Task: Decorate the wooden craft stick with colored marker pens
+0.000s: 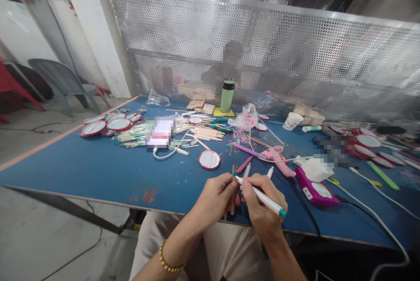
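Near the table's front edge, my left hand (216, 195) grips a thin wooden stick (234, 171) held roughly upright, its top poking above the fingers. My right hand (266, 204) is closed round a white marker pen (267, 200) with a green end. The pen's tip meets the stick near its top, where a dark green mark shows. Just beyond the hands lie a purple marker (244, 165) and white markers (270, 172). A small round white disc with a red rim (209, 159), on a wooden handle, rests left of them.
Several red-rimmed discs (93, 128) are piled at the left. Loose wooden sticks (206, 132) lie mid-table before a green bottle (227, 97). A pink glue gun (278, 159), a magenta power box (316, 187) and cables occupy the right. A perforated metal screen (262, 53) stands behind.
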`<control>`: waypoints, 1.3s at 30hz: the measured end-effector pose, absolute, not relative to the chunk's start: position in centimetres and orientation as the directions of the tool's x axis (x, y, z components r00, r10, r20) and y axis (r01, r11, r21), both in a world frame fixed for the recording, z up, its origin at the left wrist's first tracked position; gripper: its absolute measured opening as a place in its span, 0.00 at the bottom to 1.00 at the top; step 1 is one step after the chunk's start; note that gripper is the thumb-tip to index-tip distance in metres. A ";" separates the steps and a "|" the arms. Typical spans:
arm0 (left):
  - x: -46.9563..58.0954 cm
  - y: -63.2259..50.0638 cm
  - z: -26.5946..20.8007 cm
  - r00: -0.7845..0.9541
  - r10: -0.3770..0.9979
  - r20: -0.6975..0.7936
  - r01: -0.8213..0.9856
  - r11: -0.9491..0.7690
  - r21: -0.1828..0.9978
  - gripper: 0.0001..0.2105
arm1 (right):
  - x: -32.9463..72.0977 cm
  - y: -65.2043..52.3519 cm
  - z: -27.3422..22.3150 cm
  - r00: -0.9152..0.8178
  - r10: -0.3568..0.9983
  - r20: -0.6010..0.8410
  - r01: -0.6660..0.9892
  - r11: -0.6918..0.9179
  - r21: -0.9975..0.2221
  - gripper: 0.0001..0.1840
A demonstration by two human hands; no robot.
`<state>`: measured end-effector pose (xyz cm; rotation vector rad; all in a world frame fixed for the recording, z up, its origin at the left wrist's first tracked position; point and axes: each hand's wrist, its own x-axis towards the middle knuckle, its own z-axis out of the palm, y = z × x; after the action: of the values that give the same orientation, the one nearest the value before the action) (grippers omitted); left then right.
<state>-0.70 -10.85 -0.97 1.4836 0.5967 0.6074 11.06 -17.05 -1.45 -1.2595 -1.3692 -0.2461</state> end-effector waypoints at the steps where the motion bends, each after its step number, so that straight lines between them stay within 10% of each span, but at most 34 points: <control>1: -0.7 -10.9 -1.0 0.718 0.697 0.003 -0.003 -0.002 1.000 0.20 | 11.1 -17.1 -1.5 0.286 0.511 0.811 0.766 0.387 -0.514 0.09; 39: -0.6 -10.9 -0.9 0.718 0.696 0.010 -0.011 -0.003 1.000 0.19 | 11.1 -17.0 -1.7 0.302 0.503 0.810 0.756 0.391 -0.525 0.09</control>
<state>-0.65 -10.87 -0.94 1.4848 0.5928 0.6109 11.07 -17.03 -1.69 -1.2566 -1.3479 -0.2451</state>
